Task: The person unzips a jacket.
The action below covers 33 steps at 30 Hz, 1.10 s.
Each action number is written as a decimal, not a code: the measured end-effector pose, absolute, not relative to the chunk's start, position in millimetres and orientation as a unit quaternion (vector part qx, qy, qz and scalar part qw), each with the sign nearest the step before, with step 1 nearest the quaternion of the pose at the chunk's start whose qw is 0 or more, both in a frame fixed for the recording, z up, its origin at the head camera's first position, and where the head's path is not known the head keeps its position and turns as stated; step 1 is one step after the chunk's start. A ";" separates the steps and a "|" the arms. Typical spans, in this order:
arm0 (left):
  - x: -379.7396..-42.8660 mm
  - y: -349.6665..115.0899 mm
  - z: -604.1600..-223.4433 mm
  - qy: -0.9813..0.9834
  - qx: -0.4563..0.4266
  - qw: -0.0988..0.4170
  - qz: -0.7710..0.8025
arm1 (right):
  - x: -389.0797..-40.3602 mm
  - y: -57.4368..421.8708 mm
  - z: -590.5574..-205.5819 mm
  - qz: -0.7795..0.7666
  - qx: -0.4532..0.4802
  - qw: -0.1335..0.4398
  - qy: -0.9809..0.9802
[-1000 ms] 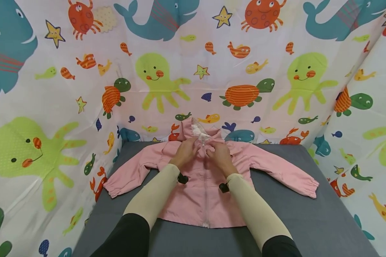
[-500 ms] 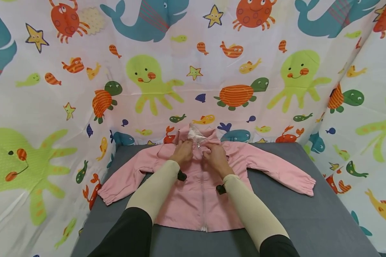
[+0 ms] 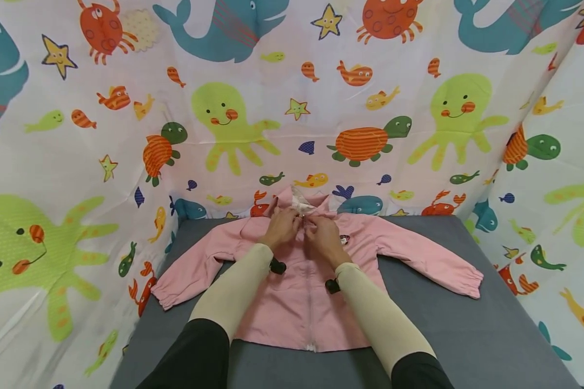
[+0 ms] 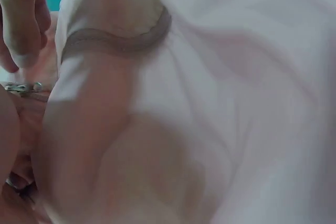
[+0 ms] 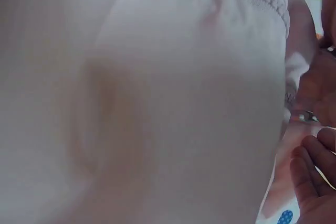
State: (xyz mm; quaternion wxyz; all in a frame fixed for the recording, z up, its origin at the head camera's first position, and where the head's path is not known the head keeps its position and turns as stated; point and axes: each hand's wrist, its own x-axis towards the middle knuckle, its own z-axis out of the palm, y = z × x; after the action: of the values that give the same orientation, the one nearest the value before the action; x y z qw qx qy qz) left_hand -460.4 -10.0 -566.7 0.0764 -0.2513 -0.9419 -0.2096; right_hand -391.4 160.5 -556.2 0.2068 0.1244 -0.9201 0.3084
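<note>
A pink zip-up jacket lies spread front up, sleeves out to both sides. Its zipper runs down the middle and looks closed to the hem. At the neck, my left hand grips the fabric beside the zipper top. From the other side my right hand has its fingertips at the zipper pull and appears to pinch it, though fingers partly cover it. In the left wrist view the metal slider shows between both hands' fingers. Jacket cloth fills most of the right wrist view, with my right fingers curled at the edge.
A grey table bears the jacket. Behind it and along both sides hangs a white curtain printed with sea animals. The collar lies against the back curtain. A small dark patch sits on the jacket's chest.
Half a second ago the zipper pull hung visible between my hands. Now the fingertips of both hands have come together at it. The jacket stays in place; the head view has shifted slightly.
</note>
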 end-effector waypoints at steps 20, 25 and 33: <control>-438.5 -10.1 -513.6 -0.891 -0.305 0.122 -0.314 | -378.8 145.3 -540.5 0.283 0.140 0.414 -0.854; -433.3 -7.5 -488.0 -0.901 -0.224 0.160 -0.334 | -360.1 146.2 -539.0 0.268 0.156 0.392 -0.866; -433.8 -14.2 -433.7 -0.893 -0.134 0.190 -0.386 | -327.3 146.1 -532.5 0.247 0.206 0.373 -0.870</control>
State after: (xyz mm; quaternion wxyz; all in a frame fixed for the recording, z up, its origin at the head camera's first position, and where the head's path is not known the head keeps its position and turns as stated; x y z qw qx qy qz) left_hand -433.8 -14.2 -433.7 0.1901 -0.1344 -0.8928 -0.3856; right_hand -327.3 146.1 -532.5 0.3729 0.2058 -0.8705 0.2467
